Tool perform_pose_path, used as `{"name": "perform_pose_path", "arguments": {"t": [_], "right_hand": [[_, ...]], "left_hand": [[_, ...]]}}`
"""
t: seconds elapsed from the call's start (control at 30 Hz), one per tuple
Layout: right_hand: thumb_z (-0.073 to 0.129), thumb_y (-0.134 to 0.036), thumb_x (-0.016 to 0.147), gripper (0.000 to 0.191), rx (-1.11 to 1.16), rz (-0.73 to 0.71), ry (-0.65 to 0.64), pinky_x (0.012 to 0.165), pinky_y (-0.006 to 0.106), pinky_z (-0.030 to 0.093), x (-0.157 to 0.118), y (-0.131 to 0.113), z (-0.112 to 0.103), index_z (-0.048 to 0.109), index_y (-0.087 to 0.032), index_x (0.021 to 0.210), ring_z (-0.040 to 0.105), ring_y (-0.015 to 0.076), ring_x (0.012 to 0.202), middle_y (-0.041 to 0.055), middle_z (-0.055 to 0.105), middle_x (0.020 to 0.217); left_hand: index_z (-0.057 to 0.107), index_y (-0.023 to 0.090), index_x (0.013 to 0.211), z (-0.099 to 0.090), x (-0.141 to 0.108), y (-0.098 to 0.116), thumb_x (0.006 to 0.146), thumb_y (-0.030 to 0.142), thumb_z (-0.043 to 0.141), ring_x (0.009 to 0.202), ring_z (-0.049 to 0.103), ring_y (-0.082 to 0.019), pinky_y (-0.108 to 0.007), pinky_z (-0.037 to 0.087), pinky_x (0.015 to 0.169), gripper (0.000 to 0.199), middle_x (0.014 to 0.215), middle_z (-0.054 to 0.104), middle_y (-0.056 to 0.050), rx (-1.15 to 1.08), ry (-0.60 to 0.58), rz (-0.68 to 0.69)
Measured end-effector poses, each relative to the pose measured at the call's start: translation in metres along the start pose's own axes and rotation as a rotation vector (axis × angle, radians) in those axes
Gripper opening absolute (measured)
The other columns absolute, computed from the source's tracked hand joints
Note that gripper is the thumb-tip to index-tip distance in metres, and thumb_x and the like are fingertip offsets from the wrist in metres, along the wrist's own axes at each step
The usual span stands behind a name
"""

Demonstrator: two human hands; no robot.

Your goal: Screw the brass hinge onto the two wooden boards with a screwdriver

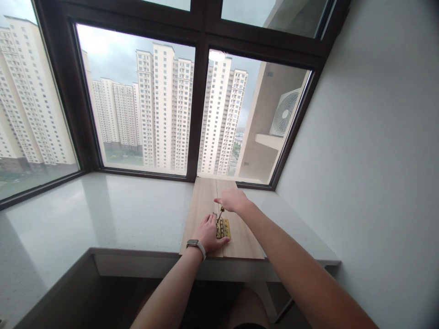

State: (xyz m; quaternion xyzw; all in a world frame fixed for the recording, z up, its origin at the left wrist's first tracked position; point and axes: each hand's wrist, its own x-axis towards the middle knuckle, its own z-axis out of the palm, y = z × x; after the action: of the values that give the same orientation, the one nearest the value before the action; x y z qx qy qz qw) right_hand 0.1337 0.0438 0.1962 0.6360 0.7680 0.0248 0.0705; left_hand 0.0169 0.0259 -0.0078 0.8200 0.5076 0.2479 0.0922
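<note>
A brass-coloured butt hinge (225,227) lies on two pale wooden boards (202,194), over the seam between them. My left hand (210,234) rests on the hinge's left side, fingers along it and the thumb stretched across its near edge, holding it against the wood. Above it, my right hand (233,200) is closed around a screwdriver (221,212); the fist hides most of its handle. The screwdriver's shaft slants down to the left leaf of the hinge, close to my left fingertips. Whether its tip sits in a screw is too small to tell.
The boards lie on a white stone windowsill counter (137,214), reaching its front edge. Dark window frames (202,109) stand behind, and a white wall (370,137) rises at the right. My knees show below the counter. A band (196,246) is on my left wrist.
</note>
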Motion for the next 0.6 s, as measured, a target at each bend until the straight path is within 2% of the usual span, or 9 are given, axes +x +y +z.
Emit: {"name": "perform_pose_path", "arguments": {"t": [0.27,0.4,0.47,0.6], "right_hand": [[0.058,-0.062,0.092,0.05,-0.005,-0.049,0.0,0.083,0.035,0.05,0.005,0.004,0.007,0.072,-0.019,0.114,0.067,0.0293,0.107,0.0164,0.072,0.117],[0.072,-0.044,0.086,0.028,-0.01,-0.149,-0.023,0.078,0.031,0.05,0.008,0.009,0.008,0.07,-0.025,0.107,0.067,0.025,0.104,0.0077,0.073,0.114],[0.076,-0.038,0.083,0.026,0.0,-0.201,-0.039,0.078,0.029,0.049,0.009,0.01,0.009,0.07,-0.026,0.105,0.067,0.0231,0.105,0.005,0.073,0.115],[0.073,-0.055,0.083,0.043,0.029,-0.143,-0.013,0.078,0.031,0.05,0.007,0.01,0.011,0.07,-0.022,0.11,0.068,0.0263,0.103,0.0106,0.073,0.116]], "left_hand": [[0.036,0.007,0.154,-0.001,-0.001,0.001,0.073,0.086,0.05,0.152,0.024,-0.037,-0.045,0.02,0.125,0.114,0.158,0.04,-0.019,-0.012,-0.004,-0.004],[0.036,0.008,0.154,0.0,-0.001,0.0,0.073,0.087,0.05,0.152,0.024,-0.037,-0.046,0.02,0.125,0.114,0.158,0.04,-0.018,-0.006,-0.008,0.0],[0.035,0.01,0.155,0.0,0.0,0.0,0.073,0.087,0.051,0.152,0.024,-0.036,-0.047,0.02,0.125,0.113,0.158,0.041,-0.018,-0.009,-0.008,0.001],[0.036,0.011,0.154,0.0,0.0,0.001,0.073,0.086,0.052,0.152,0.025,-0.037,-0.047,0.02,0.125,0.112,0.158,0.042,-0.018,-0.016,-0.001,0.003]]}}
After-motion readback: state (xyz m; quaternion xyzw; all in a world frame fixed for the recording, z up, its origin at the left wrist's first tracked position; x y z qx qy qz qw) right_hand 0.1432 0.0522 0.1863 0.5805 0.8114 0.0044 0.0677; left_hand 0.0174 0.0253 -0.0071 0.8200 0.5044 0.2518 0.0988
